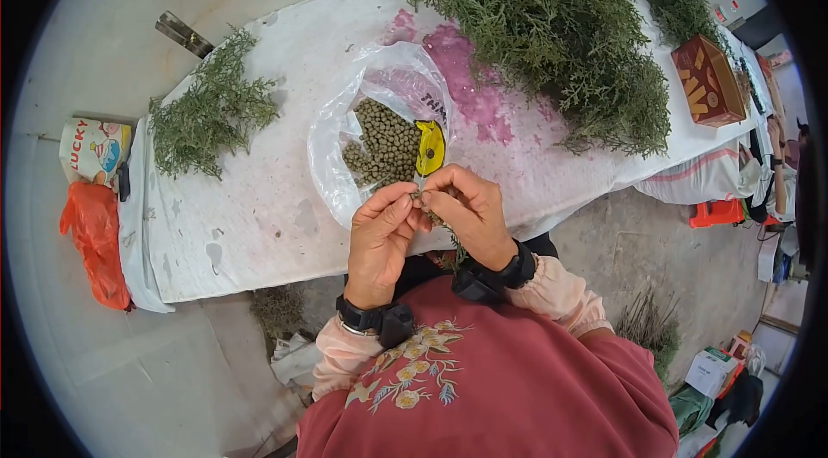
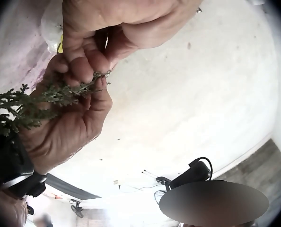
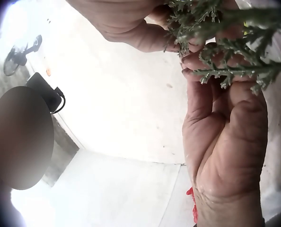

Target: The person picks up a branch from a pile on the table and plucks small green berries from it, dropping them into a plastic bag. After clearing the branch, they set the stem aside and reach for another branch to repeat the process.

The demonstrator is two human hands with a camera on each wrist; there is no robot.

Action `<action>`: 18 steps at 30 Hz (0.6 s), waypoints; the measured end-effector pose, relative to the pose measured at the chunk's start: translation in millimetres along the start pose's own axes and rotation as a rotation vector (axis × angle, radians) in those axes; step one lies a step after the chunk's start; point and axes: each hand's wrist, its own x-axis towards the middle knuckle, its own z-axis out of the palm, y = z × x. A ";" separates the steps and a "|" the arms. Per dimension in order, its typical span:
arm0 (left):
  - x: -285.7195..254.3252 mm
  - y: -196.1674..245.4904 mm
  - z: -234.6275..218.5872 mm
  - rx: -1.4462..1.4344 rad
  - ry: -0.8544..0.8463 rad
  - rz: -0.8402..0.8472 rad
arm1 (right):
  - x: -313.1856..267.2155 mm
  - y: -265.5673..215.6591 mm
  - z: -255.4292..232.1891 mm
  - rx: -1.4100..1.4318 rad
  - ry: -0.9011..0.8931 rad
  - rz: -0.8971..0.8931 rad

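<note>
Both hands meet at the table's near edge, in front of an open clear plastic bag [image 1: 324, 134] with many small round greenish-brown balls [image 1: 388, 143] in it. My right hand [image 1: 473, 215] holds a green scaly-leaved sprig [image 2: 46, 98] whose leafy length trails back toward its wrist. Fingertips of my left hand [image 1: 378, 242] pinch the same sprig at its tip, right against the right fingertips. In the right wrist view the sprig partly covers the fingers. A yellow and black object [image 1: 430, 147] lies at the bag's right side, just beyond the hands.
A large heap of evergreen branches [image 1: 552, 53] covers the table's back right; a smaller branch [image 1: 211, 109] lies at left. A brown box [image 1: 709, 83] stands at the right end. Red plastic [image 1: 95, 238] hangs by the left edge. Pink stains mark the white cover [image 1: 259, 225].
</note>
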 end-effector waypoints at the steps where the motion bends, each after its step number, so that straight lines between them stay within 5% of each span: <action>1: -0.1 -0.2 0.5 0.008 0.004 0.004 | 0.2 0.3 -0.1 0.000 0.000 0.000; 18: -1.6 -4.0 2.5 0.017 0.009 0.042 | -2.7 -1.2 1.1 -0.063 -0.023 -0.019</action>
